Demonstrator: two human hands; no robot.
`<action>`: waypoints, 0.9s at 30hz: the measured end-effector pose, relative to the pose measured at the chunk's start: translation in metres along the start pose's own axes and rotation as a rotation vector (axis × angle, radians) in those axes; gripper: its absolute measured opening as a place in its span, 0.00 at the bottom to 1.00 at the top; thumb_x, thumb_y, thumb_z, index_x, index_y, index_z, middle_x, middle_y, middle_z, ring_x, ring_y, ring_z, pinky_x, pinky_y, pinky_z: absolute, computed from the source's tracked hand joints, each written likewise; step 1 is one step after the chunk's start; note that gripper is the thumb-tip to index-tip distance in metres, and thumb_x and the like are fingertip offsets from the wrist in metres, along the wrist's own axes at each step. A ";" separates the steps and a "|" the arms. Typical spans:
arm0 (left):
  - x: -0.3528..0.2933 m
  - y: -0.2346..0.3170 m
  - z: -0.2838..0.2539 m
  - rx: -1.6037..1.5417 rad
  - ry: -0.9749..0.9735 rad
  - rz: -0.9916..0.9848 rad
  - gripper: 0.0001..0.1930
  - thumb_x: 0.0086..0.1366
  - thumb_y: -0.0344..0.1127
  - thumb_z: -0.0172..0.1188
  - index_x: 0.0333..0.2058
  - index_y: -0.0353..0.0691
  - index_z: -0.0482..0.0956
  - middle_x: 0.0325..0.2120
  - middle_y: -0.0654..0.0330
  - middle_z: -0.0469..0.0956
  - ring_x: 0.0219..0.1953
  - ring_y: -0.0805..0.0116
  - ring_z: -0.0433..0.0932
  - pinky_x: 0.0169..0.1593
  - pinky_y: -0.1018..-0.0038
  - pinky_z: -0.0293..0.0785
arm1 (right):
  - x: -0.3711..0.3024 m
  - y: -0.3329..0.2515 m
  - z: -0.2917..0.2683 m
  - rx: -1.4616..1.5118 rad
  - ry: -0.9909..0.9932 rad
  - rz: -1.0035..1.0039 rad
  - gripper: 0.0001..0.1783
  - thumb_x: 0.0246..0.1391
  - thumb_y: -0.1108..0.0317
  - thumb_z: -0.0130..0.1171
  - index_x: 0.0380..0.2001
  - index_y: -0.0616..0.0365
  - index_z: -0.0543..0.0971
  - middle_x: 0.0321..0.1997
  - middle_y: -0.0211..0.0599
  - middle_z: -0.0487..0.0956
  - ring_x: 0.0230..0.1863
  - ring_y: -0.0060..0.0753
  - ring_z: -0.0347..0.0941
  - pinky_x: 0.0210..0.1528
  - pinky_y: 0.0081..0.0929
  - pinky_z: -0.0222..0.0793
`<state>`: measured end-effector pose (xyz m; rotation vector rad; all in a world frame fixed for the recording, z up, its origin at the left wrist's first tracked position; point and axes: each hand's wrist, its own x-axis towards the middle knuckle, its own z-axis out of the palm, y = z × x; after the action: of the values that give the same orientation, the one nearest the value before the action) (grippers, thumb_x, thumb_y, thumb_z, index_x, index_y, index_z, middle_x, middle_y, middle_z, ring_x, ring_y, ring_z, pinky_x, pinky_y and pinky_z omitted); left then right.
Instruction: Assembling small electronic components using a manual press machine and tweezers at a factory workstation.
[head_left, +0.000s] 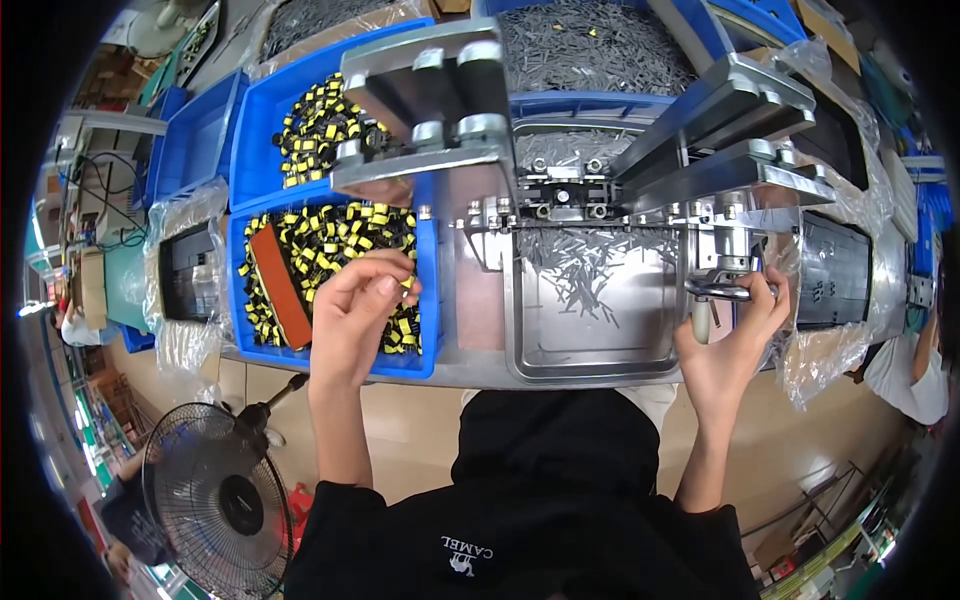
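Note:
My left hand is closed in a pinch above the front blue bin, with a small yellow-and-black part at its fingertips. Many more of these parts fill that bin, where a reddish-brown block also lies. On the right, my right hand is curled round a metal lever of the bench fixture; the palm side of the grip is partly hidden. The fixture's metal clamp stands over a steel tray holding loose thin grey pins.
Thick metal plates rise beside the clamp, with more angled plates at its right. Behind stand another blue bin of yellow-and-black parts and a bin of grey pins. A fan stands at lower left.

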<state>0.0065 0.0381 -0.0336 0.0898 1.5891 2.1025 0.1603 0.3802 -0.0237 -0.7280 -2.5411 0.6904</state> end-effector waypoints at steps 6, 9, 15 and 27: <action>-0.003 0.006 0.022 0.077 0.066 -0.083 0.16 0.61 0.13 0.62 0.47 0.31 0.75 0.49 0.46 0.80 0.50 0.63 0.83 0.53 0.70 0.80 | -0.002 0.015 -0.006 0.265 -0.073 0.087 0.42 0.41 0.80 0.64 0.63 0.57 0.62 0.71 0.52 0.53 0.73 0.52 0.56 0.70 0.46 0.66; -0.003 0.008 0.035 0.178 0.044 -0.027 0.12 0.61 0.17 0.64 0.43 0.32 0.75 0.48 0.46 0.80 0.46 0.57 0.84 0.51 0.68 0.80 | -0.004 0.014 -0.007 0.258 -0.070 0.072 0.44 0.47 0.77 0.67 0.66 0.56 0.60 0.75 0.51 0.50 0.76 0.52 0.52 0.72 0.47 0.62; -0.005 -0.005 0.049 0.168 -0.061 -0.019 0.16 0.57 0.12 0.65 0.43 0.29 0.77 0.45 0.45 0.82 0.49 0.56 0.84 0.56 0.65 0.82 | -0.026 0.013 -0.004 0.393 0.039 0.099 0.45 0.54 0.74 0.66 0.71 0.59 0.54 0.77 0.50 0.50 0.73 0.50 0.58 0.75 0.48 0.52; 0.022 0.016 0.121 0.743 -0.165 0.477 0.08 0.56 0.18 0.71 0.33 0.30 0.81 0.43 0.49 0.85 0.38 0.66 0.87 0.40 0.78 0.83 | -0.077 0.018 -0.007 0.402 -0.034 0.147 0.09 0.58 0.78 0.60 0.35 0.63 0.68 0.30 0.39 0.70 0.30 0.35 0.69 0.36 0.30 0.68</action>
<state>0.0228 0.1517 0.0140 0.9422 2.3173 1.6162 0.2304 0.3520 -0.0473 -0.7660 -2.2844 1.2260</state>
